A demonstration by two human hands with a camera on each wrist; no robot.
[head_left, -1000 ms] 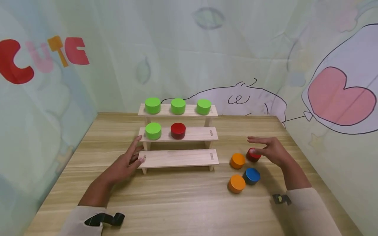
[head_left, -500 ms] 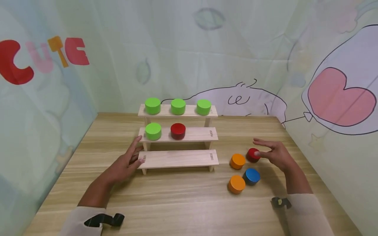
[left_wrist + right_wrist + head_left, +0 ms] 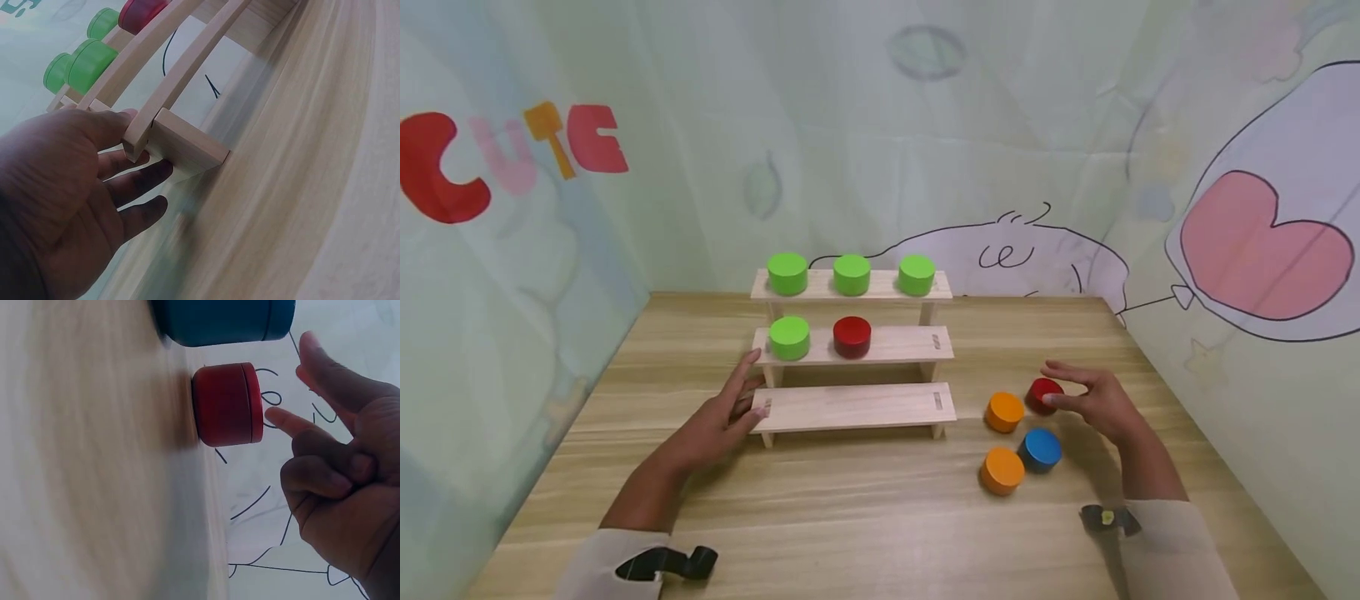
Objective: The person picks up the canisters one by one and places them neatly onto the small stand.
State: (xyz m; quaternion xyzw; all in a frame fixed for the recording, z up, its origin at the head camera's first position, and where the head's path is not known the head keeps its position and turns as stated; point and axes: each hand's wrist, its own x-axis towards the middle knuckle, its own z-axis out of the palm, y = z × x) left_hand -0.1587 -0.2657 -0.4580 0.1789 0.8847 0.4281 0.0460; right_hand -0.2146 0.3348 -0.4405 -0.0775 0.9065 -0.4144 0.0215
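At the left end of a three-step wooden stand (image 3: 853,407), my left hand (image 3: 715,425) holds the side, its thumb on the lowest board. The left wrist view has the fingers (image 3: 140,181) beside the stand's end leg. Over on the right, my right hand (image 3: 1097,402) hovers with thumb and index finger spread at a red round block (image 3: 1041,389) on the table. In the right wrist view the index fingertip is just off the red block's top (image 3: 228,405), and the other fingers are curled; nothing is held.
Three green round blocks (image 3: 852,276) sit on the top step. Another green block (image 3: 789,338) and a red block (image 3: 852,337) occupy the middle step. Beside the stand's right, two orange blocks (image 3: 1003,412) and a blue block (image 3: 1040,450) lie on the wooden table (image 3: 850,517).
My right hand has shifted a little right and nearer to me, while the red block beneath it stays put. My left hand keeps its place on the stand.
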